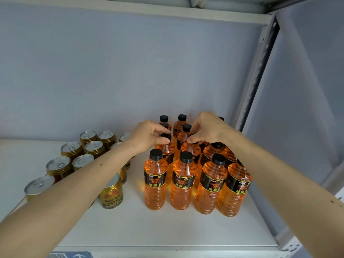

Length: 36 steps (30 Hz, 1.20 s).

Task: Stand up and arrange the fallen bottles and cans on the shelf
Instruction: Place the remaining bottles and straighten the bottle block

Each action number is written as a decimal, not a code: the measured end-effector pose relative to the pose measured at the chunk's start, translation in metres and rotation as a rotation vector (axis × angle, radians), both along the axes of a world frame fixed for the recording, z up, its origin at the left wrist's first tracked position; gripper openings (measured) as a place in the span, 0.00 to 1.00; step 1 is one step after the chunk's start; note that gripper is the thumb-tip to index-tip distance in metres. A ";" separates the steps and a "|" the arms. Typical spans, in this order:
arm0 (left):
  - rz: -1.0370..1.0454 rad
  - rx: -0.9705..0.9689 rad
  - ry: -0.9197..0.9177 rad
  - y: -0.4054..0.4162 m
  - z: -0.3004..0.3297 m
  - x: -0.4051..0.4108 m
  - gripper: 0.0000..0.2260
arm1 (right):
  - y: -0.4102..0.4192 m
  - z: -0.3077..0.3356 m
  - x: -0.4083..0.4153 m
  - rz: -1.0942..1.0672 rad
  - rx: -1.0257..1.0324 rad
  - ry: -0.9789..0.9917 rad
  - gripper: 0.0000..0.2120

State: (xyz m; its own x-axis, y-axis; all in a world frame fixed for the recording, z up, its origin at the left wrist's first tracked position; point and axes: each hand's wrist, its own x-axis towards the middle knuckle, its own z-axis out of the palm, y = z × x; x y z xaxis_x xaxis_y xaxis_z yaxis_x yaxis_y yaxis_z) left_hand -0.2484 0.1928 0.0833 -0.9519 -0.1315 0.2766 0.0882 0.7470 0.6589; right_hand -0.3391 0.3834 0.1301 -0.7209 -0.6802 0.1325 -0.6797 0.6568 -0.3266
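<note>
A: Orange bottles [183, 185], black caps, all upright, grouped right of centre on the white shelf [167, 229]. Near row of four is plain to read. Behind it the rows overlap; exact count not possible.

B: What blocks it?

A: Both hands and the right forearm. The forearm crosses the near-right bottle [235, 190] and covers its cap. One far cap just shows past the right hand's knuckles, the rest of that bottle hidden.

B: Left hand [149, 135]?

A: Reaches in from the near left, palm down, fingers curled over the black cap of a second-row bottle [166, 146]. Thumb lies at the neck below the cap. Gripping it by the top.

B: Right hand [208, 130]?

A: Comes from the near right, wrist arched, fingers bent downward. Thumb tip presses on the shoulder of the next second-row bottle [191, 148], whose cap sits under the palm. Looks like a grip on the top, though the fingertips are partly lost behind the hand.

B: Cans?

A: Gold cans [58, 169], silver tops, upright, left of the bottles with a bare strip of shelf between. The left forearm covers several; one near can [111, 194] shows its label below the arm. Far-right cans of that group are cut by the wrist.

B: Surroundings?

A: Pale blue back wall [130, 71], grey metal upright [258, 71] at right, upper shelf edge at the top.
</note>
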 end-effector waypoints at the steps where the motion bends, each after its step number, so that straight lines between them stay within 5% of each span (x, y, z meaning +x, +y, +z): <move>1: 0.003 0.005 0.003 0.000 -0.001 0.000 0.17 | 0.000 0.000 0.000 -0.002 -0.001 0.008 0.10; 13: -0.065 0.062 -0.009 -0.009 -0.008 0.020 0.18 | -0.001 -0.004 0.005 0.059 0.067 0.057 0.13; 17: -0.043 0.094 0.094 -0.014 -0.009 0.039 0.15 | 0.013 0.001 0.015 0.049 -0.071 0.063 0.18; 21: -0.112 0.125 0.118 -0.014 -0.006 0.061 0.15 | 0.021 0.003 0.047 0.190 -0.099 -0.077 0.24; 26: -0.195 0.085 -0.027 -0.004 -0.007 0.072 0.17 | 0.018 -0.009 0.061 0.288 0.025 -0.002 0.15; 36: -0.114 -0.031 0.039 0.013 -0.015 0.065 0.19 | 0.024 -0.015 0.063 0.244 0.026 0.078 0.11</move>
State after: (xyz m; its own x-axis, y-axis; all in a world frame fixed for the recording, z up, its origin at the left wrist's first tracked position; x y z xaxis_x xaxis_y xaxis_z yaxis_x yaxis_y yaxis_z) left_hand -0.1829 0.2053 0.0687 -0.9486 -0.0134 0.3162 0.1993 0.7509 0.6297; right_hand -0.2766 0.4076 0.1153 -0.5234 -0.8366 0.1615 -0.8415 0.4777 -0.2524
